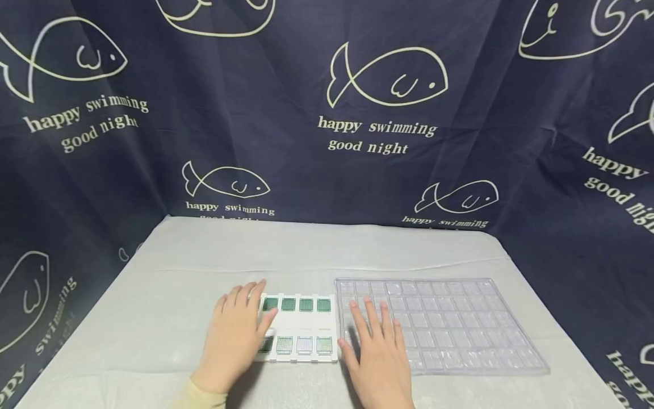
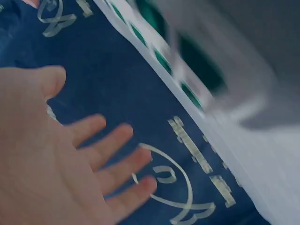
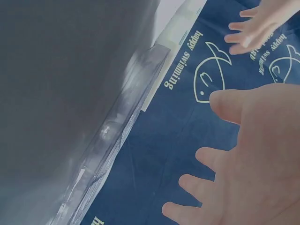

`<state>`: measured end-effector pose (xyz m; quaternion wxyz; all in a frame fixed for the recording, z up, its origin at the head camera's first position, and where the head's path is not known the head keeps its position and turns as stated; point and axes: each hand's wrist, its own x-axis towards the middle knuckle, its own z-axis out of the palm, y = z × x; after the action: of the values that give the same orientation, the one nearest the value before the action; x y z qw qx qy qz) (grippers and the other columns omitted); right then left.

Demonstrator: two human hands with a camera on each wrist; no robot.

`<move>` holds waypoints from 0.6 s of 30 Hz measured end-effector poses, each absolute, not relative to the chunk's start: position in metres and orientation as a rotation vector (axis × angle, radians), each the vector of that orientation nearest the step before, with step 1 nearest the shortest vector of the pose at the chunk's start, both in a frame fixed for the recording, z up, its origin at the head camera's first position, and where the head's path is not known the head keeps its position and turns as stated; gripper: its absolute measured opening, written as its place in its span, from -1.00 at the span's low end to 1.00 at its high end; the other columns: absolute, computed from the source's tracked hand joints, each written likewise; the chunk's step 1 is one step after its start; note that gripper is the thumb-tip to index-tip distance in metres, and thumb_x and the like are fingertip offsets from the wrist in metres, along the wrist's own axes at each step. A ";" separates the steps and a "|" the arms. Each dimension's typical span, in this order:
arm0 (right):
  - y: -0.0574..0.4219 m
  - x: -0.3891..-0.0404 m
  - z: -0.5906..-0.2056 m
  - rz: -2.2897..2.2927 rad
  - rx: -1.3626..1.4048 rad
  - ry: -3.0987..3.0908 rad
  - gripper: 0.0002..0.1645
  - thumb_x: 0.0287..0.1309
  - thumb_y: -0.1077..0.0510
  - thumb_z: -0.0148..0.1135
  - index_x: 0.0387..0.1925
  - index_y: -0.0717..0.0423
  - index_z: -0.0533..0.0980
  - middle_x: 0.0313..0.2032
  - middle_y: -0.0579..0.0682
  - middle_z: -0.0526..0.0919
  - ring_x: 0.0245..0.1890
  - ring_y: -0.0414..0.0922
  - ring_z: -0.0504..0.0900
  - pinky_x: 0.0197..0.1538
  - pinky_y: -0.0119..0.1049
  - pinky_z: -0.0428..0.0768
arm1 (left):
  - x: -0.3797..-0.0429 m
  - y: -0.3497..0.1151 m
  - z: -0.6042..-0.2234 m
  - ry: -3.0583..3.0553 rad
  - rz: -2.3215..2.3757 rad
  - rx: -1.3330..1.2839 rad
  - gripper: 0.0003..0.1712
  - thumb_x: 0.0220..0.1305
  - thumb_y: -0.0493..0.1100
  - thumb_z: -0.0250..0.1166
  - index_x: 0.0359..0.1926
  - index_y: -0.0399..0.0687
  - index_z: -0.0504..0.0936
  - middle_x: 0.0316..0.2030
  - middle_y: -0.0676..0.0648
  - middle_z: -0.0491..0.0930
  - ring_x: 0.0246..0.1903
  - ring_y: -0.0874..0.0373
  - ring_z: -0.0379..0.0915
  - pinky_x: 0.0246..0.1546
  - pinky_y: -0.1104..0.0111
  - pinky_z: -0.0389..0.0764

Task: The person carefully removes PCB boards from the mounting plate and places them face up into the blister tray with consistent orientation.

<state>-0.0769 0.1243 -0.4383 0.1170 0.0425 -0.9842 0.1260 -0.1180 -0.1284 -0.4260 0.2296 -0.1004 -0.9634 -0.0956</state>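
In the head view, a white tray (image 1: 298, 321) lies flat on the table, with small square green chips (image 1: 288, 305) in two rows. My left hand (image 1: 232, 330) is over its left end, covering part of it, with fingers spread loosely. To the right of that tray is a clear plastic tray (image 1: 460, 319) divided into many small rectangular compartments. Over its left part hovers my right hand (image 1: 379, 355), fingers extended. Both wrist views show the palms of the left hand (image 2: 51, 154) and right hand (image 3: 258, 164) with nothing held, apart from the trays.
A pale cloth covers the table (image 1: 327, 247). Dark blue curtains (image 1: 306, 113) printed with fish outlines and lettering stand behind it and along both sides. The two trays sit side by side near the table's front, their neighbouring edges close together.
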 end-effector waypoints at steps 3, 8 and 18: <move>0.124 -0.077 -0.438 0.362 0.123 -2.874 -0.19 0.37 -0.26 0.16 0.55 -0.16 0.22 0.57 0.05 0.20 0.59 0.22 0.11 0.51 0.29 0.19 | -0.127 -0.143 -0.428 -2.613 -0.182 -0.299 -0.32 0.28 0.15 0.38 0.26 -0.19 0.55 0.07 -0.23 0.65 0.08 -0.18 0.57 0.08 -0.06 0.57; 0.124 -0.076 -0.439 0.362 0.122 -2.865 -0.19 0.36 -0.25 0.17 0.54 -0.16 0.23 0.57 0.04 0.20 0.58 0.21 0.13 0.51 0.29 0.20 | -0.133 -0.156 -0.435 -2.657 -0.086 -0.287 -0.28 0.17 0.19 0.47 0.17 -0.23 0.60 0.00 -0.23 0.68 -0.02 -0.16 0.62 -0.09 0.00 0.61; 0.124 -0.076 -0.438 0.341 0.126 -2.876 -0.18 0.37 -0.26 0.16 0.54 -0.14 0.22 0.57 0.05 0.19 0.58 0.22 0.13 0.50 0.30 0.20 | -0.134 -0.162 -0.443 -2.763 -0.071 -0.275 -0.34 0.16 0.19 0.46 0.09 -0.20 0.63 0.01 -0.17 0.69 -0.04 -0.13 0.62 -0.14 0.03 0.57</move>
<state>-0.0762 0.1241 -0.4382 0.1209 0.0430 -0.9848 0.1169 -0.1341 -0.1622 -0.4430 0.1810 -0.0974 -0.9783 -0.0252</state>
